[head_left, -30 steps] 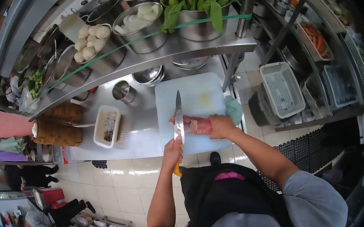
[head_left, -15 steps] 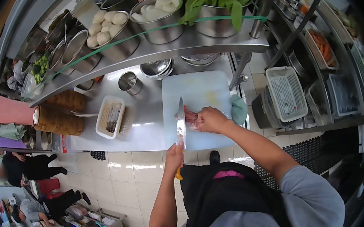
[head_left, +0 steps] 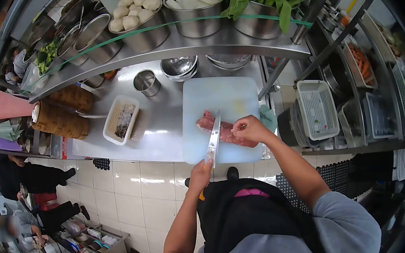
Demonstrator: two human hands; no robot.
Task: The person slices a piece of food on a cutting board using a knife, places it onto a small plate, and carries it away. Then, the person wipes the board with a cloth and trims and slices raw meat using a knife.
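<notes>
My left hand (head_left: 201, 176) is closed round the orange handle of a long knife (head_left: 213, 142). Its blade slants across a long piece of red meat (head_left: 228, 132), with meat showing on both sides of it. The meat lies at an angle on the lower part of a white cutting board (head_left: 214, 93). My right hand (head_left: 249, 129) is at the right part of the meat, its thumb and fingers pinched together on it. A green cloth (head_left: 267, 118) rests beside the board's right edge.
A white basket (head_left: 121, 120) with small greyish pieces and a metal cup (head_left: 146, 83) stand left of the board. Overhead, a steel shelf (head_left: 170, 52) bears metal pots of vegetables. Steamer baskets (head_left: 61, 122) are further left. Two people (head_left: 35, 176) are at the lower left.
The knife has tilted to the right and lies over the meat further from its left end. My right hand has shifted right, from gripping round the meat to a pinch, exposing more of it.
</notes>
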